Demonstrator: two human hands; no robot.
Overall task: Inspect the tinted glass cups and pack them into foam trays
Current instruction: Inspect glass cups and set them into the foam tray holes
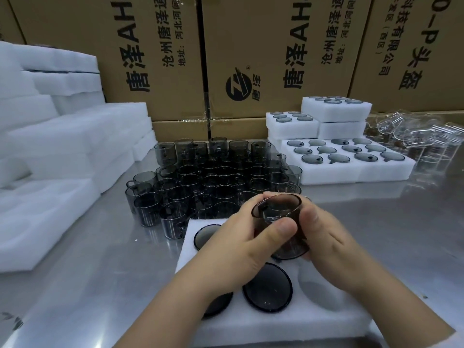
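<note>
Foam tray (288,320): several pockets filled, front-right pocket (317,285) empty. Tinted glass cup (278,214), tilted with rim away, gripped by left hand (238,249) and right hand (326,234) just above tray; empty pocket lies below right hand.

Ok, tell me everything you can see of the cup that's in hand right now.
The held cup is smoky, dark-tinted see-through glass, a straight-walled cylinder with a thin rim. It is tilted, mouth facing up and away. The left hand and right hand both wrap its sides, thumbs on the wall, above the near foam tray.
</note>
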